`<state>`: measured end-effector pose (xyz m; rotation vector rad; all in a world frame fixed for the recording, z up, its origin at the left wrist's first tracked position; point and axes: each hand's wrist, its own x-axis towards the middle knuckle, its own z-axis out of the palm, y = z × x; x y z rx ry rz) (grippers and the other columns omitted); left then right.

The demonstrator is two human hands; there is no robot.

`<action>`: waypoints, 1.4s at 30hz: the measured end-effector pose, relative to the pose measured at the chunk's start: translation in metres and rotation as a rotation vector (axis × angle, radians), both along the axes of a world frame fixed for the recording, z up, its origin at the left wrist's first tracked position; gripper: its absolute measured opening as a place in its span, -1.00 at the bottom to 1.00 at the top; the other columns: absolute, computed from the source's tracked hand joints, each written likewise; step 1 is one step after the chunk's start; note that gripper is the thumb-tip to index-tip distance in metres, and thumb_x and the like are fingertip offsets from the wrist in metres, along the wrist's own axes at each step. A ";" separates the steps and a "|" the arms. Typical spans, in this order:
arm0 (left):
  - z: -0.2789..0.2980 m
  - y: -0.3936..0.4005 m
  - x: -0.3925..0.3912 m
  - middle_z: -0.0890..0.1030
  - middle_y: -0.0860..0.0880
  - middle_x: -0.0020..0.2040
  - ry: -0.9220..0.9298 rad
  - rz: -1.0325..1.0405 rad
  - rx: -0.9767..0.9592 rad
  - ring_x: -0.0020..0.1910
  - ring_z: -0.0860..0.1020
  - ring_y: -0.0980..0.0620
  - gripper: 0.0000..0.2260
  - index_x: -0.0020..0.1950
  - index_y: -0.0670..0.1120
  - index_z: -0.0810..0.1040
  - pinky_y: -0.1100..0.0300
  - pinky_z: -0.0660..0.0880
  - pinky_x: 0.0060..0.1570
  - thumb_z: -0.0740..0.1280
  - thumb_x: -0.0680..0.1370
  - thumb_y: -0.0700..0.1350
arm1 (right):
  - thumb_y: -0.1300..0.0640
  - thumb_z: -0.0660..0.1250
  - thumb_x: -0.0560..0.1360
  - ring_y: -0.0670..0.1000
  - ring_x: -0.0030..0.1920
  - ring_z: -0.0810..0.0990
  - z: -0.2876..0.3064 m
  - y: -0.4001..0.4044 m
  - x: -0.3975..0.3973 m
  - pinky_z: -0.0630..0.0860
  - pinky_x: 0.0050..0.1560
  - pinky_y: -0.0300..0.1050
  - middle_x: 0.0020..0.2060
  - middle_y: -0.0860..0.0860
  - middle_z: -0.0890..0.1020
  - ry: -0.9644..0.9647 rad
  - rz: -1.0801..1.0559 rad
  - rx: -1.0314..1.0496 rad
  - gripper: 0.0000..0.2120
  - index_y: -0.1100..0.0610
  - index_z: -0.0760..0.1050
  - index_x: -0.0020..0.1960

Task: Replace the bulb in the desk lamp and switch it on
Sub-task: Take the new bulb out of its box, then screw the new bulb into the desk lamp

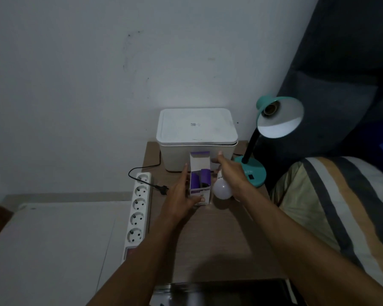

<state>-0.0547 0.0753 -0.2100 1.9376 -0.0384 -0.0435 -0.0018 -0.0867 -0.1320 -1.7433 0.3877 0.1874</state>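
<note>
Bulb box and loose bulb held over a small table, desk lamp with bare socket at right.

Item: purple-and-white bulb box (200, 182), upright on the brown table (219, 239), top flap raised, interior dark and contents not discernible; left hand (181, 196) grips its left side and lower front. Item: white bulb (223, 189), just right of the box, globe toward the near side, base pointing away; right hand (232, 175) is closed around its neck, forefinger extended toward the box flap. Item: teal desk lamp (272, 127), far right of the table, shade tilted toward the camera, socket visible and without a bulb, round base beside the right hand. Item: white lidded storage box (197, 138), far side of the table, lid closed, contents unseen. Item: white power strip (138, 209), left of the table, five sockets vacant; a black plug (163, 189) lies loose beside it.
</note>
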 end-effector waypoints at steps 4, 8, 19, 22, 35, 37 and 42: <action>-0.001 -0.003 0.000 0.53 0.21 0.28 0.006 -0.016 -0.030 0.13 0.56 0.46 -0.10 0.54 0.35 0.14 0.39 0.59 -0.03 0.55 0.48 -0.27 | -0.27 0.12 0.63 0.13 -0.07 0.70 -0.006 -0.002 -0.004 0.61 0.05 0.08 -0.14 0.09 0.71 -0.031 0.057 -0.036 -0.56 -0.02 0.65 -0.04; -0.002 0.002 0.003 0.42 0.18 0.39 0.005 -0.016 0.013 0.13 0.51 0.50 -0.03 0.70 0.10 0.07 0.56 0.48 -0.01 0.59 0.47 -0.20 | -0.14 0.27 0.62 0.08 -0.08 0.67 -0.012 -0.004 -0.007 0.55 -0.08 -0.09 -0.12 0.06 0.69 -0.126 0.159 -0.085 -0.65 0.12 0.64 -0.04; -0.003 0.002 0.004 0.43 -0.05 0.48 -0.058 0.002 0.175 0.29 0.53 0.10 -0.05 0.68 0.10 0.13 0.28 0.56 0.17 0.61 0.45 -0.17 | 0.19 0.56 0.43 -0.20 -0.17 0.59 -0.028 0.003 -0.023 0.48 -0.34 -0.44 -0.10 -0.02 0.63 -0.268 0.184 -0.147 -0.80 0.07 0.57 -0.03; -0.004 0.002 0.005 0.45 -0.06 0.48 -0.067 0.009 0.209 0.33 0.54 0.04 -0.04 0.68 0.14 0.10 0.03 0.60 0.28 0.61 0.45 -0.12 | 0.11 0.56 0.43 -0.15 -0.11 0.62 -0.035 0.002 -0.022 0.53 -0.31 -0.40 -0.02 0.01 0.65 -0.276 0.200 -0.224 -0.77 0.01 0.55 -0.01; 0.027 -0.002 -0.012 -0.02 0.10 0.70 -0.303 0.009 0.301 0.66 0.04 0.08 0.15 0.71 0.13 -0.19 0.06 0.14 0.56 0.59 0.43 0.20 | 0.17 0.43 0.36 0.16 -0.03 0.65 0.023 -0.034 -0.017 0.58 -0.07 0.01 -0.08 0.09 0.70 -0.117 -0.192 -0.046 -0.88 0.09 0.68 -0.12; 0.038 -0.006 -0.010 -0.09 0.00 0.72 -0.413 0.037 0.369 0.70 -0.10 0.01 0.14 0.71 0.06 -0.16 0.03 0.01 0.60 0.58 0.42 0.22 | 0.09 0.46 0.32 0.18 0.00 0.66 0.034 -0.045 -0.019 0.65 -0.01 0.14 -0.05 0.06 0.70 -0.154 -0.215 0.065 -0.84 -0.01 0.66 -0.09; 0.077 -0.034 0.006 -0.03 -0.13 0.72 -0.670 -0.002 0.488 0.70 -0.08 -0.15 0.07 0.71 -0.09 -0.02 0.13 -0.10 0.63 0.54 0.44 0.26 | 0.05 0.29 0.59 0.02 0.11 0.61 0.067 -0.076 -0.029 0.57 0.03 -0.09 0.18 0.00 0.63 -0.294 -0.231 0.172 -0.74 -0.07 0.60 0.24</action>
